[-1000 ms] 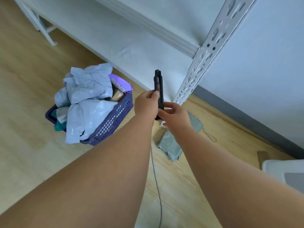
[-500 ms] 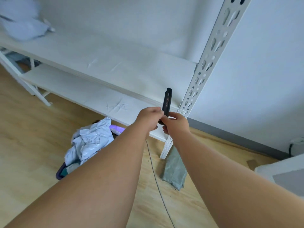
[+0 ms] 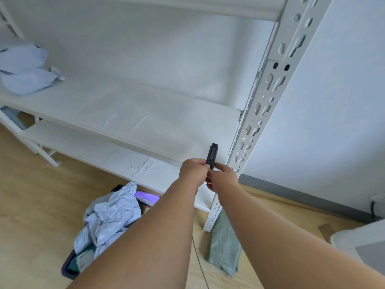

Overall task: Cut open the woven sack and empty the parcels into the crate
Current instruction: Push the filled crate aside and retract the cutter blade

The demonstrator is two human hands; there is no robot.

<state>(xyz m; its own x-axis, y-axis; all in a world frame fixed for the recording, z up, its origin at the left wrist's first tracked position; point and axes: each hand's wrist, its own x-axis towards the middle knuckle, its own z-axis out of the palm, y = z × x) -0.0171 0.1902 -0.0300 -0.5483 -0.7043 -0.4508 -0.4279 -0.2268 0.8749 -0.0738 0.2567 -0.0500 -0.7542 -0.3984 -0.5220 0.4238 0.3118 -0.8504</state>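
Both hands pinching black cutter, crate mostly hidden under parcels and forearm

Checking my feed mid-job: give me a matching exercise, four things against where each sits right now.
Things:
1. black cutter
2. purple crate
3. grey-green sack
4. pale parcels on the shelf

Places:
A. flat on the floor by the rack post
B. far left of the middle shelf
C. held by both hands, left hand and right hand
D. on the floor, piled with parcels

Pairs: 1-C, 2-D, 3-A, 4-B
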